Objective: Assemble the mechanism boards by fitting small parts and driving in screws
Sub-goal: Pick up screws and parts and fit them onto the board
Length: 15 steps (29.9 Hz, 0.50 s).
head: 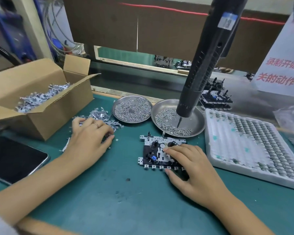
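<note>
green bench mat (109,192), brown backboard (159,28)

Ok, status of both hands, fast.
Left hand: fingers curled into the loose pile of metal clips; whether it grips one cannot be told.
Right hand: holds the mechanism board down by its right edge.
</note>
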Tool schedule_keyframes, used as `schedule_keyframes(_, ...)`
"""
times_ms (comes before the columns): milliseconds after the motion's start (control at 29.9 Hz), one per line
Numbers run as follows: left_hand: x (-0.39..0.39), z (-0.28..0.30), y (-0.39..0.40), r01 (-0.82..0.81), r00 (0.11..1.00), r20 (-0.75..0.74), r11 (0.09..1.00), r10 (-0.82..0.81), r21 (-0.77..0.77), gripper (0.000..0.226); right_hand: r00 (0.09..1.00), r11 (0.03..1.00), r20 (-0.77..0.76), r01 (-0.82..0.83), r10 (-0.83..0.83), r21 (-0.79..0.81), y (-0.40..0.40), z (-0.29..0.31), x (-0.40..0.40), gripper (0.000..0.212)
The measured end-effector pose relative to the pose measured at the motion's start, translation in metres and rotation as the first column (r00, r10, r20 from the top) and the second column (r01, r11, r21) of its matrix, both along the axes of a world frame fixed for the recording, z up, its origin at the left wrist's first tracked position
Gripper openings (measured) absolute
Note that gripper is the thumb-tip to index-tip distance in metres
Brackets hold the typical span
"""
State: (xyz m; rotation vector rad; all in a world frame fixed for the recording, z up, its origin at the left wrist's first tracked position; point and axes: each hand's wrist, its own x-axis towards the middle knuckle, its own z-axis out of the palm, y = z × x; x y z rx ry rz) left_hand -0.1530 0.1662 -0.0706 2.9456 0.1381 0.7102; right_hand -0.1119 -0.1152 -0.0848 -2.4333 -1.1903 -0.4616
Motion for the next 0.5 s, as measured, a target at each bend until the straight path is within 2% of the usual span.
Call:
schedule_keyframes(100,0.002,0.006,-0.002,-0.06,0.998,-0.008,0.997,0.06,-0.052,0.012,1.0,1.0,-0.018,-0.003,0.003,-0.001,-0.001,0.001,0.0,0.042)
schedule_keyframes(267,-0.001,0.025,0.004,-0.099,0.995,0.014,0.99,0.101,-0.104,0.012,1.0,1.0,-0.007,-0.013,0.013,0.012,-0.001,0.0,0.001,0.038)
schedule_keyframes(334,-0.001,0.033,0.005,-0.085,0.996,0.002,0.971,0.087,-0.225,0.013,1.0,1.0,-0.004,-0.014,0.014,0.02,-0.001,-0.001,0.002,0.035)
schedule_keyframes(434,0.0,0.042,0.002,-0.061,0.998,-0.037,0.846,0.048,-0.529,0.015,1.0,1.0,-0.001,-0.014,0.014,0.025,0.0,-0.002,0.003,0.033)
schedule_keyframes(501,0.003,0.045,0.0,-0.067,0.997,-0.077,0.785,0.025,-0.616,0.011,1.0,1.0,-0.003,-0.014,0.014,0.025,-0.001,-0.002,0.002,0.033)
